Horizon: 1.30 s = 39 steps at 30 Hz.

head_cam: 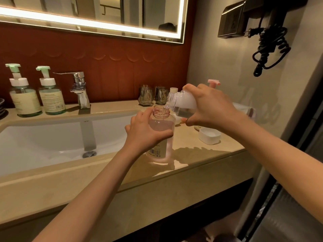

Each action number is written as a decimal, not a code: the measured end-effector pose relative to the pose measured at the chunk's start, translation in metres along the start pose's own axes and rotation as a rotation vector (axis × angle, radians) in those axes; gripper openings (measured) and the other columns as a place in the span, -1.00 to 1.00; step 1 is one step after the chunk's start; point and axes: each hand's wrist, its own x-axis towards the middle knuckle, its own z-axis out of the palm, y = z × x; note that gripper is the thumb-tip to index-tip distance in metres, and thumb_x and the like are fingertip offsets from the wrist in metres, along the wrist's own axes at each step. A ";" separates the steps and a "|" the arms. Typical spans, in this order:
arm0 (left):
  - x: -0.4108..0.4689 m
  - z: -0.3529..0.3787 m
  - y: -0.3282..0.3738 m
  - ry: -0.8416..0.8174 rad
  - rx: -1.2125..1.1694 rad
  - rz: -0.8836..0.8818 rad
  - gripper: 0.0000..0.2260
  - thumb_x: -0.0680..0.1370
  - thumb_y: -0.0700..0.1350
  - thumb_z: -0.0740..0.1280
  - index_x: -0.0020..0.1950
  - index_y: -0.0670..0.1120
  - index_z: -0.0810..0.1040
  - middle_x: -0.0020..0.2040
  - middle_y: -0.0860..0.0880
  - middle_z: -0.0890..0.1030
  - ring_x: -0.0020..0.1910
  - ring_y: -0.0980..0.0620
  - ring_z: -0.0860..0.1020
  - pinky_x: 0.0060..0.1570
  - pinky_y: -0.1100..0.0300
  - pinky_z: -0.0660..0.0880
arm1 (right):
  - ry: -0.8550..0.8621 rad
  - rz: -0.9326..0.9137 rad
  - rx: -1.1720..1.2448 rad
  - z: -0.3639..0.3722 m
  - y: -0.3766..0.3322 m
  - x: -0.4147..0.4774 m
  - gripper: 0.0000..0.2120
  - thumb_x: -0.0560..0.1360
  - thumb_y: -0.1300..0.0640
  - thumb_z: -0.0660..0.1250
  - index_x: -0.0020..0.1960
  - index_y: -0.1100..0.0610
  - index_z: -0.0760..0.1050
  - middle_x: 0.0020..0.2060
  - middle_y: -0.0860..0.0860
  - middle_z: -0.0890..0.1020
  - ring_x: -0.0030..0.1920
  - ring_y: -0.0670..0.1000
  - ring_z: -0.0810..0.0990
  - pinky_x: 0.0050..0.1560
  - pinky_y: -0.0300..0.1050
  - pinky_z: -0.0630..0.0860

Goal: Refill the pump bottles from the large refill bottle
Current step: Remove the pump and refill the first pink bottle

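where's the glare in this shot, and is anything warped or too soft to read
Head view: the mirror's light strip blows out to white, and the rest is dim and warm; the wide lens tilts the wall at right; soft shadows fall on the counter right of the pink bottle, whose label is too blurred to read.

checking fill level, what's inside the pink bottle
A clear stream from the refill bottle enters the open neck of the pink bottle. The left hand and label hide the level.
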 end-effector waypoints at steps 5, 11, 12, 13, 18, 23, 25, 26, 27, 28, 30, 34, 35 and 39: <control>0.000 0.000 0.001 -0.001 0.014 0.000 -0.18 0.19 0.29 0.27 0.41 0.06 0.25 0.31 -0.01 0.40 0.28 -0.04 0.31 0.16 0.04 0.22 | -0.017 0.007 0.004 0.000 0.001 0.001 -0.28 0.26 -0.09 0.50 0.31 -0.05 0.25 0.06 0.03 0.47 -0.04 0.02 0.40 0.26 0.22 0.32; 0.000 0.000 0.001 0.000 0.012 -0.007 -0.17 0.18 0.29 0.27 0.42 0.07 0.25 0.30 -0.01 0.41 0.29 -0.05 0.31 0.18 0.01 0.22 | -0.018 0.004 -0.001 0.000 0.001 0.003 -0.27 0.25 -0.08 0.51 0.32 -0.04 0.24 0.05 0.03 0.47 -0.08 -0.02 0.33 0.24 0.26 0.35; 0.000 -0.001 0.001 0.002 0.009 -0.005 -0.18 0.18 0.29 0.27 0.41 0.06 0.26 0.30 -0.01 0.41 0.29 -0.05 0.31 0.18 0.01 0.22 | -0.019 0.006 -0.002 0.000 0.001 0.003 -0.27 0.25 -0.07 0.51 0.32 -0.04 0.24 0.05 0.03 0.47 -0.09 -0.02 0.33 0.23 0.25 0.35; 0.000 -0.001 0.001 0.002 0.003 -0.004 -0.18 0.18 0.28 0.27 0.41 0.06 0.26 0.30 -0.01 0.41 0.29 -0.05 0.31 0.19 0.02 0.22 | -0.018 0.006 -0.001 -0.001 0.001 0.003 -0.26 0.25 -0.07 0.51 0.32 -0.04 0.24 0.05 0.03 0.47 -0.09 -0.02 0.33 0.23 0.24 0.36; -0.001 -0.001 0.003 0.009 -0.006 0.000 -0.19 0.18 0.26 0.27 0.40 0.04 0.27 0.28 -0.02 0.41 0.27 -0.05 0.32 0.19 0.03 0.21 | -0.024 -0.014 0.008 -0.003 -0.001 0.002 -0.25 0.25 -0.05 0.52 0.33 -0.02 0.25 0.07 0.06 0.47 -0.06 0.02 0.38 0.01 0.02 0.44; 0.000 0.000 0.001 0.021 -0.001 0.008 -0.20 0.18 0.27 0.27 0.39 0.05 0.29 0.24 -0.02 0.43 0.24 -0.05 0.34 0.14 0.04 0.22 | -0.020 -0.018 0.005 -0.005 -0.001 0.001 -0.27 0.26 -0.04 0.52 0.33 -0.01 0.25 0.08 0.07 0.47 -0.01 0.06 0.44 -0.03 -0.01 0.43; 0.001 0.001 0.000 0.021 -0.001 0.005 -0.20 0.18 0.27 0.27 0.40 0.05 0.29 0.25 -0.02 0.43 0.24 -0.05 0.34 0.12 0.06 0.21 | -0.021 -0.017 0.000 -0.004 -0.001 0.001 -0.26 0.26 -0.04 0.52 0.33 -0.02 0.25 0.08 0.07 0.47 -0.05 0.03 0.40 -0.05 -0.03 0.41; 0.000 0.002 0.000 0.022 -0.001 0.002 -0.20 0.18 0.28 0.27 0.39 0.05 0.29 0.26 -0.02 0.43 0.24 -0.05 0.34 0.11 0.06 0.20 | -0.024 -0.014 -0.003 -0.005 -0.002 0.001 -0.26 0.26 -0.04 0.52 0.34 -0.02 0.25 0.08 0.07 0.47 -0.05 0.03 0.39 -0.04 -0.02 0.41; 0.001 0.002 -0.001 0.023 -0.002 0.002 -0.20 0.18 0.28 0.27 0.39 0.05 0.29 0.26 -0.02 0.43 0.24 -0.05 0.34 0.10 0.06 0.20 | -0.026 -0.009 -0.009 -0.005 -0.002 0.001 -0.25 0.26 -0.05 0.52 0.34 -0.02 0.24 0.08 0.07 0.47 -0.03 0.04 0.41 -0.01 0.00 0.42; 0.001 0.002 -0.001 0.025 -0.005 0.006 -0.20 0.18 0.28 0.27 0.39 0.05 0.29 0.25 -0.02 0.44 0.24 -0.05 0.34 0.09 0.07 0.19 | -0.028 -0.005 -0.017 -0.005 -0.002 0.001 -0.25 0.26 -0.05 0.52 0.34 -0.03 0.24 0.08 0.07 0.47 -0.01 0.06 0.43 0.03 0.04 0.42; 0.001 0.002 -0.001 0.029 -0.010 0.011 -0.21 0.18 0.28 0.27 0.39 0.06 0.30 0.24 -0.02 0.44 0.23 -0.05 0.34 0.07 0.09 0.17 | -0.033 -0.001 -0.028 -0.006 -0.003 0.001 -0.25 0.26 -0.05 0.51 0.34 -0.02 0.23 0.08 0.07 0.47 0.01 0.08 0.44 0.07 0.07 0.41; 0.001 0.003 -0.003 0.034 -0.007 0.017 -0.23 0.18 0.28 0.28 0.37 0.07 0.32 0.22 -0.01 0.45 0.22 -0.05 0.35 0.07 0.08 0.18 | -0.032 -0.008 -0.030 -0.007 -0.003 0.000 -0.26 0.26 -0.04 0.51 0.33 -0.02 0.24 0.08 0.07 0.47 -0.08 0.04 0.34 -0.03 -0.02 0.38; 0.002 0.004 -0.004 0.034 -0.007 0.018 -0.23 0.18 0.29 0.28 0.36 0.07 0.33 0.21 -0.01 0.46 0.21 -0.05 0.36 0.07 0.07 0.20 | -0.032 -0.009 -0.030 -0.007 -0.003 0.001 -0.27 0.26 -0.03 0.51 0.33 -0.02 0.25 0.08 0.07 0.47 -0.09 0.03 0.33 -0.05 -0.03 0.37; 0.003 0.004 -0.004 0.040 -0.009 0.015 -0.24 0.18 0.29 0.28 0.34 0.06 0.34 0.20 -0.01 0.47 0.20 -0.05 0.37 0.09 0.04 0.23 | -0.037 -0.011 -0.030 -0.009 -0.003 0.001 -0.28 0.27 -0.03 0.51 0.32 -0.01 0.25 0.07 0.07 0.46 -0.09 0.03 0.33 -0.07 -0.05 0.36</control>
